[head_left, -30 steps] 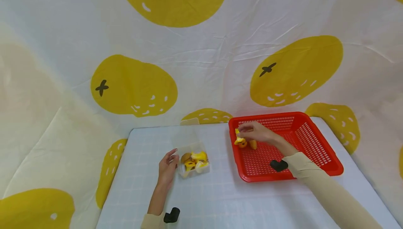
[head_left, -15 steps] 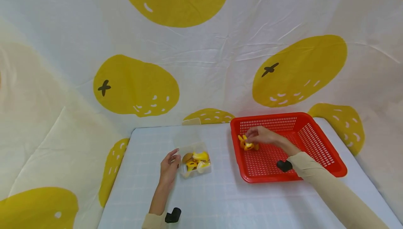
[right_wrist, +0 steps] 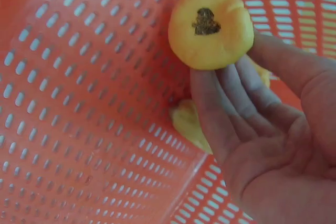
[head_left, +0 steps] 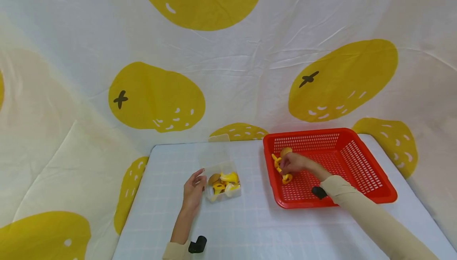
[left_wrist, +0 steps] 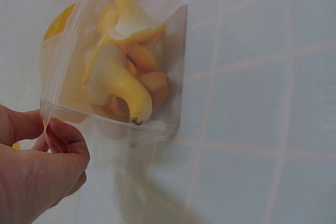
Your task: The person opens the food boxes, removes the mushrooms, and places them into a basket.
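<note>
A clear plastic box (head_left: 214,168) stands on the left of the table, with yellow flared pieces (left_wrist: 118,74) that have pale insides and a brown one (head_left: 214,178) in it. My left hand (head_left: 193,188) pinches the box's near-left rim between thumb and fingers. Inside a red basket (head_left: 307,203), my right hand (head_left: 293,163) reaches down at the left side. Its thumb and fingers hold a round yellow piece (right_wrist: 211,27) with a dark brown mark in its middle. Another yellow piece (right_wrist: 190,124) lies behind the fingers. A tan piece (head_left: 286,151) shows just beyond the hand.
The red basket has raised slatted walls and fills the table's right side. A white cloth with a faint grid (head_left: 235,232) covers the table (head_left: 164,172). Behind it hangs a pale curtain (head_left: 228,73) with large yellow fruit shapes.
My right hand has come down and a little nearer inside the basket. The tan piece beyond it and a ring-like yellow piece now show. My left hand keeps its hold on the box.
</note>
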A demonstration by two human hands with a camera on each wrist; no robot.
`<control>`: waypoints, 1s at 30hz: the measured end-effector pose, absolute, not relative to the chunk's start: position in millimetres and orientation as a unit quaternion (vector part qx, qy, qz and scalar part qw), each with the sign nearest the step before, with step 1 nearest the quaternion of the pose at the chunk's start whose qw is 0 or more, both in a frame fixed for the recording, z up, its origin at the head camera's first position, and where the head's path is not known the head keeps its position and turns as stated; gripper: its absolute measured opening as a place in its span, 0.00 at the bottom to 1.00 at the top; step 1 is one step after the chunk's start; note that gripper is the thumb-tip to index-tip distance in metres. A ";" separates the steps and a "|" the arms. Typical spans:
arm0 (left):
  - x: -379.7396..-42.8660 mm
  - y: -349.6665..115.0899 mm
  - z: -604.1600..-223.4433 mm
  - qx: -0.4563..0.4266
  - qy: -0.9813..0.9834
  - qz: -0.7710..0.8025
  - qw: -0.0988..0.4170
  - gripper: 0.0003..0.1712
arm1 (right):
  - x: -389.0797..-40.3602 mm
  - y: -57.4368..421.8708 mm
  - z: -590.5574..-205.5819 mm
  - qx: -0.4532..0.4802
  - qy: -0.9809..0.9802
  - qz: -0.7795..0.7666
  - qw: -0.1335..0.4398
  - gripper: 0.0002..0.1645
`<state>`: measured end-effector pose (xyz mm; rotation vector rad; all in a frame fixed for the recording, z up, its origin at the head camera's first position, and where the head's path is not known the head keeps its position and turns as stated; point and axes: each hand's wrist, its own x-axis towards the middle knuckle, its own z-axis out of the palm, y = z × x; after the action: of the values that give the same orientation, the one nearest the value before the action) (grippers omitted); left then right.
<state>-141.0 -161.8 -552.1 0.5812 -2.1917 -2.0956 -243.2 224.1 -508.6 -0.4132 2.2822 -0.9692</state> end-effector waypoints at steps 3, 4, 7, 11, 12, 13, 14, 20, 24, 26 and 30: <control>-140.8 -161.5 -552.0 0.185 -0.709 -0.680 0.027 0.23 | -240.2 220.1 -510.0 -0.142 0.877 -0.351 0.295 0.07; -139.5 -160.3 -546.8 0.185 -0.708 -0.682 0.024 0.23 | -239.3 219.0 -510.0 -0.142 0.880 -0.348 0.290 0.06; -138.1 -159.6 -541.6 0.181 -0.705 -0.686 0.016 0.23 | -238.7 217.5 -511.3 -0.138 0.885 -0.345 0.280 0.06; -138.9 -160.6 -545.4 0.180 -0.704 -0.686 0.017 0.23 | -239.9 216.9 -510.6 -0.149 0.886 -0.351 0.263 0.07; -140.0 -161.4 -549.9 0.181 -0.705 -0.685 0.019 0.23 | -240.4 216.4 -509.5 -0.159 0.886 -0.354 0.255 0.07; -139.5 -161.4 -550.4 0.181 -0.706 -0.684 0.021 0.23 | -240.8 215.7 -508.2 -0.166 0.885 -0.358 0.247 0.07; -139.4 -161.8 -550.8 0.181 -0.707 -0.684 0.024 0.23 | -241.0 214.8 -506.5 -0.171 0.884 -0.362 0.240 0.07; -138.1 -160.9 -549.2 0.176 -0.709 -0.682 0.029 0.23 | -239.5 210.8 -494.6 -0.157 0.885 -0.378 0.224 0.10; -137.6 -161.0 -547.9 0.177 -0.708 -0.683 0.025 0.23 | -238.8 207.2 -485.7 -0.152 0.889 -0.382 0.199 0.10; -137.7 -160.8 -547.4 0.177 -0.706 -0.685 0.022 0.24 | -238.3 205.3 -481.4 -0.157 0.894 -0.379 0.179 0.09; -138.1 -161.8 -546.8 0.180 -0.705 -0.685 0.018 0.24 | -236.3 198.3 -470.9 -0.172 0.896 -0.379 0.154 0.09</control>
<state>-138.1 -161.8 -546.8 0.5583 -2.1919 -2.1294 -236.3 198.3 -470.9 -0.4922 2.5694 -1.0858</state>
